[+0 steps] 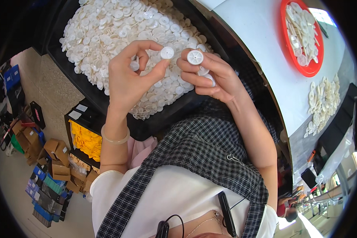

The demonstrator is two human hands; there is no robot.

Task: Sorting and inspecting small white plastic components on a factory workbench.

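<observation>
- Holding two small white plastic parts above a black bin (107, 104), both hands work at chest height over the person's lap.
- Left hand (127, 77): thumb and forefinger pinch a small white disc (167, 52) by its rim; the other fingers curl in toward the palm, and one more white part shows between them.
- Right hand (210, 73): thumb and forefinger pinch a toothed white gear (195, 57); the lower fingers fold over further white pieces (205, 75) kept in the palm.
- Position: disc and gear sit just beside each other, apart by a narrow gap, not yet mated.
- Orientation: both parts show their flat round faces to the camera. Neither has a long side; the centre axis of each runs roughly toward the viewer, and the gear's hub hole faces up.
- Progress, as a judgement: the pair in hand is aligned but not joined. The heap of white parts (119, 27) in the bin is large, so most of the stock appears unhandled.
- Sorted or finished parts may be those in the red tray (314, 68) and the loose pile (323, 99) on the white table (261, 43); which is which cannot be told.
</observation>
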